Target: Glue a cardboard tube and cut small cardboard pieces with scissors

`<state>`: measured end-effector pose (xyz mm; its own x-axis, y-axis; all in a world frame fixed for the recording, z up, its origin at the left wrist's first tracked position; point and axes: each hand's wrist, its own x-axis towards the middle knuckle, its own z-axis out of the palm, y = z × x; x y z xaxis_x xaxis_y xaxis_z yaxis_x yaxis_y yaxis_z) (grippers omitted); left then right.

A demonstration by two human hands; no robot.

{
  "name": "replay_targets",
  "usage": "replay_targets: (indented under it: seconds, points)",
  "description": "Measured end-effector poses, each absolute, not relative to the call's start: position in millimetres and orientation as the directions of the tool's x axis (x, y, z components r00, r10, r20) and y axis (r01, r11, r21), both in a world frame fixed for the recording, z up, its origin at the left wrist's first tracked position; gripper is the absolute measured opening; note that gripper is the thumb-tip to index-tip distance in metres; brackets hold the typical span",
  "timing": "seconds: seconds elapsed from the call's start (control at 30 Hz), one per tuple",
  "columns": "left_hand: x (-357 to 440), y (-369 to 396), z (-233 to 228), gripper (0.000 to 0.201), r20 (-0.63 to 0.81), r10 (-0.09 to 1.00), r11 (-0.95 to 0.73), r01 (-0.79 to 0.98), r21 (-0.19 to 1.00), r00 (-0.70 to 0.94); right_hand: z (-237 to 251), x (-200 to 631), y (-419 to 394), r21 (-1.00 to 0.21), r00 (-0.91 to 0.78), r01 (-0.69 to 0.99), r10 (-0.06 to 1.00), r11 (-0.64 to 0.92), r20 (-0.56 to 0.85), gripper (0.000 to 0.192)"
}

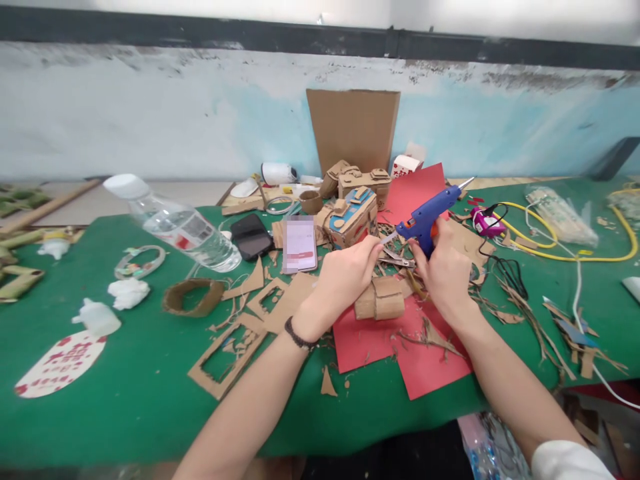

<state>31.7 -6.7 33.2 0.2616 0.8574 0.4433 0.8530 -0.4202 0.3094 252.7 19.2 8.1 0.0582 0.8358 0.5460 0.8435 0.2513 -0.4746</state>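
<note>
My right hand (447,275) grips a blue hot glue gun (427,215) by its handle, with the nozzle turned left. My left hand (347,273) pinches a small piece right at the nozzle tip; the piece is too small to make out. Below the hands a rolled cardboard piece (380,299) lies on red paper sheets (400,347). Scissors (397,260) lie between the hands, partly hidden. A cardboard camera model (349,218) stands just behind my left hand.
The green table (125,400) carries cardboard frames and scraps (235,347), a cardboard ring (194,297), a tipped plastic water bottle (175,223), two phones (280,241), a yellow cable (575,250) and a black cord (507,270). A cardboard sheet (353,130) leans on the wall.
</note>
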Motion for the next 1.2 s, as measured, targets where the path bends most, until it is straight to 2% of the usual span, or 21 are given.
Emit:
replay_targets:
  seconds: [0.13,0.2,0.3,0.4,0.53,0.67,1.03,1.2]
  points:
    - [33.1,-5.9,34.8,0.039,0.426,0.861,-0.438,0.83,0.344,0.278,5.5,247.2,16.8,-0.503,0.047,0.813,0.826,0.295,0.561,0.07]
    - [32.4,-5.3,35.1,0.039,0.448,0.851,-0.45,0.819,0.356,0.273,3.4,246.1,17.6,-0.561,0.026,0.754,0.837,0.343,0.546,0.069]
    - [30.3,-4.3,35.0,0.039,0.475,0.84,-0.457,0.812,0.362,0.261,3.7,247.4,20.1,-0.716,-0.004,0.575,0.877,0.395,0.48,0.073]
    - [28.4,-4.1,35.0,0.039,0.478,0.839,-0.461,0.807,0.37,0.26,10.0,251.2,22.6,-0.863,-0.05,0.333,0.921,0.379,0.385,0.073]
    - [26.7,-4.6,34.9,0.039,0.474,0.841,-0.462,0.804,0.374,0.262,23.4,256.6,22.5,-0.94,-0.152,0.135,0.944,0.314,0.293,0.058]
    - [25.5,-4.8,35.4,0.037,0.478,0.837,-0.475,0.789,0.39,0.267,30.4,258.5,21.3,-0.944,-0.173,0.086,0.938,0.318,0.301,0.055]
    - [24.2,-5.4,35.5,0.035,0.439,0.851,-0.482,0.764,0.43,0.289,31.4,260.2,20.6,-0.953,-0.225,0.095,0.939,0.288,0.262,0.054]
    - [25.7,-7.2,36.2,0.035,0.461,0.841,-0.499,0.735,0.459,0.282,31.9,260.0,19.4,-0.934,-0.182,0.115,0.932,0.338,0.315,0.054]
